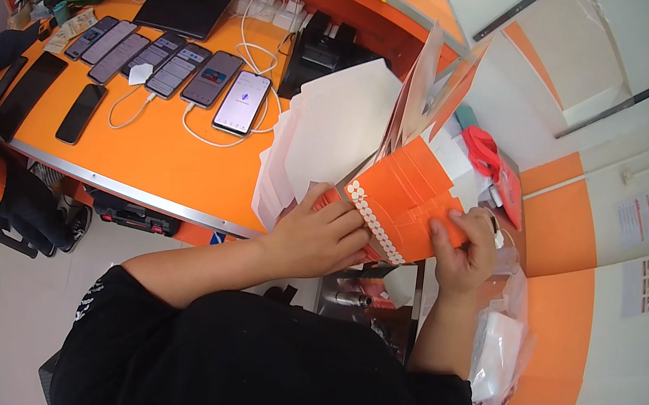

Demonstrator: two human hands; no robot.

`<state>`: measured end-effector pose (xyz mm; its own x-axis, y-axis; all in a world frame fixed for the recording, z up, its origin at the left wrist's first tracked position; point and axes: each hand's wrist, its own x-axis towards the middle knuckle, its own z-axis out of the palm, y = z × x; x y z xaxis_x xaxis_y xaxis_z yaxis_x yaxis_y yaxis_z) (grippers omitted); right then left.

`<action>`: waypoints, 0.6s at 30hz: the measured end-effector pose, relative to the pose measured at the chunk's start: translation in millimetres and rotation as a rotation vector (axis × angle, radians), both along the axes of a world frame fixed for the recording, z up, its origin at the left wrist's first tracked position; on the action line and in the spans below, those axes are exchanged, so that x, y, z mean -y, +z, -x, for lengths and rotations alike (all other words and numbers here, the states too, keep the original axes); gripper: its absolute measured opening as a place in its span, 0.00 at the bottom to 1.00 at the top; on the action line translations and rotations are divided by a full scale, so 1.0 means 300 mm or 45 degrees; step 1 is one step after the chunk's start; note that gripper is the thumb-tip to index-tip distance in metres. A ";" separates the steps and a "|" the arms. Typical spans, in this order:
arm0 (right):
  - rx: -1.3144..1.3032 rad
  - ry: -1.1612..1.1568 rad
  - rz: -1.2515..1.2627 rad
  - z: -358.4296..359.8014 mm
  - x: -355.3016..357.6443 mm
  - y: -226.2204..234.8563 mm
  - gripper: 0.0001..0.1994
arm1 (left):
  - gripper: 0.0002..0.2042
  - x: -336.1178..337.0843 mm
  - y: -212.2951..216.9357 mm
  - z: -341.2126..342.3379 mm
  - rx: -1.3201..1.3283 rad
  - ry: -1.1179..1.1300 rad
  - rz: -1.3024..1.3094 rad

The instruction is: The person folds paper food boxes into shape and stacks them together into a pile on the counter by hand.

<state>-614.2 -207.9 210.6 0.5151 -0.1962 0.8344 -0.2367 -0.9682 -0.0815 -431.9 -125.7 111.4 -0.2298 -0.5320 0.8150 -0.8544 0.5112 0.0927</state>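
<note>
Both hands grasp a fanned stack of orange cards (408,196) at centre frame: the left hand (323,237) grips its near edge, the right hand (467,254) pinches the three-o'clock side. An orange counter (152,146) at ten o'clock holds a row of phones (166,66), a tablet (183,7) and white cables (223,137). Orange-and-white walls (591,215) rise at three o'clock.

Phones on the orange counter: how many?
About 10. Six lie in a fanned row below the tablet, the rightmost lit and cabled. Four dark ones sit at the left edge. More may be hidden there.
</note>
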 end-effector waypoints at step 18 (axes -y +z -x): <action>-0.232 -0.212 0.247 0.008 -0.008 -0.052 0.18 | 0.12 -0.010 -0.012 0.003 -0.360 -0.224 -0.045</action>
<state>-616.7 -205.6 194.9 0.6338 -0.1367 0.7614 -0.3869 -0.9083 0.1590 -432.9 -122.7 107.7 -0.0878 -0.5333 0.8414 -0.6913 0.6408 0.3340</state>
